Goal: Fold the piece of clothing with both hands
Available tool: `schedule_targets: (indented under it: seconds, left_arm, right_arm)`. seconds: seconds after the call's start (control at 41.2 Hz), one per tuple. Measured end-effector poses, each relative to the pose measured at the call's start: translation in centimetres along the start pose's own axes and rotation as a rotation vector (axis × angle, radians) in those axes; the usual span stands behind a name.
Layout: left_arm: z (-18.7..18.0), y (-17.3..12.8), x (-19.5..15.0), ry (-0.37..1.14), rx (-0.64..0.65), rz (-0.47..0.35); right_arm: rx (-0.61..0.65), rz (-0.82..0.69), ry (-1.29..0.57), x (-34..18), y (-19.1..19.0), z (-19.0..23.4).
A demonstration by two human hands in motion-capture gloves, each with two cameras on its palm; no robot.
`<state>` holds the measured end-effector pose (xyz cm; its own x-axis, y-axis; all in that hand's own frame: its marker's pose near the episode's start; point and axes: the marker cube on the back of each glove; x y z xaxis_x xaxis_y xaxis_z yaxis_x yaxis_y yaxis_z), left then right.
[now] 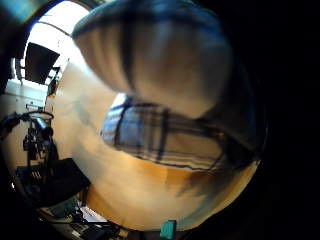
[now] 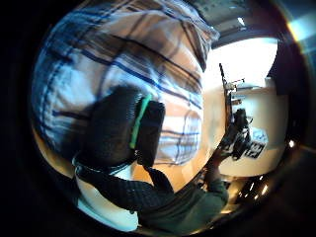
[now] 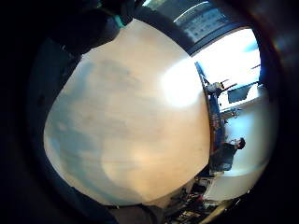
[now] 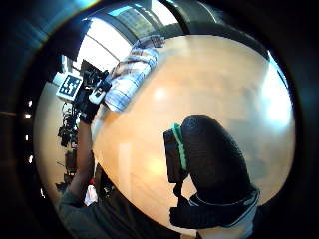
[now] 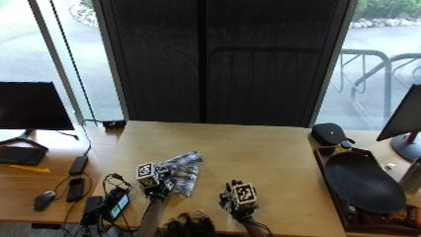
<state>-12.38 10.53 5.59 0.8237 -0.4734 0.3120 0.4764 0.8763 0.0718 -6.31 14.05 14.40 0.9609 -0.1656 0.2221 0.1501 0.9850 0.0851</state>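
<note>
Crumpled blue-and-white plaid shirt (image 5: pixel 181 177) on table (image 5: pixel 263 153), left hand (image 5: pixel 154 187) gripping it, right hand (image 5: pixel 240 202) relaxed

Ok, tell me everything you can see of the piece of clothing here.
The piece of clothing is a plaid garment in blue, white and dark stripes, soft woven cloth by its look. It lies bunched into a compact, rumpled bundle on the wooden table, near the front edge, on the person's left. The left hand is at its near end and, in the left palm views, cloth fills the space against the palm, partly lifted over the lower layer. The right hand is apart from it.
</note>
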Motion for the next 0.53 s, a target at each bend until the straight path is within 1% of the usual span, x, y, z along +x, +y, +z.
schedule_targets:
  seconds: [0.049, 0.073, 0.097, 0.146, 0.17, 0.194, 0.243, 0.292, 0.34, 0.389, 0.462, 0.535]
  left_arm:
    - [0.3, -0.4, -0.8, 0.025, -0.010, -0.045]
    - [0.5, -0.5, -1.0, 0.046, -0.021, -0.051]
    - [0.6, -0.5, -1.0, 0.082, -0.040, -0.040]
    - [0.8, -0.2, -0.3, 0.188, -0.094, 0.019]
    - [0.8, -0.1, 0.1, 0.231, -0.123, 0.044]
    - [0.9, 0.0, 0.3, 0.253, -0.148, 0.057]
    - [1.2, 0.1, 0.1, 0.241, -0.176, 0.050]
    - [1.5, -0.1, -0.5, 0.180, -0.173, 0.016]
    - [1.7, -0.2, -1.3, 0.092, -0.162, -0.037]
    - [1.8, 0.0, -1.5, 0.043, -0.165, -0.059]
    - [1.8, 0.3, -0.4, 0.083, -0.175, -0.006]
    - [1.8, 0.1, 0.1, 0.097, -0.147, 0.029]
  right_arm:
    - [0.024, -0.003, 0.008, -0.2, 0.3, 1.0]
    - [0.051, -0.002, 0.024, -0.2, 0.1, 1.3]
    - [0.089, 0.000, 0.052, 0.0, -0.3, 1.4]
    - [0.185, 0.004, 0.112, 0.6, -1.5, 1.3]
    - [0.210, 0.004, 0.122, 0.6, -1.7, 1.1]
    - [0.204, 0.004, 0.112, 0.4, -1.6, 1.1]
    - [0.131, 0.006, 0.063, -0.3, -0.3, 1.0]
    - [0.089, 0.009, 0.041, -0.5, 0.4, 1.0]
    - [0.124, 0.015, 0.065, 0.1, 0.1, 0.9]
    - [0.168, 0.025, 0.089, 0.7, -0.2, 0.8]
    - [0.120, 0.032, 0.027, 0.0, 0.6, 1.2]
    - [0.097, 0.032, -0.011, -0.5, 0.9, 1.5]
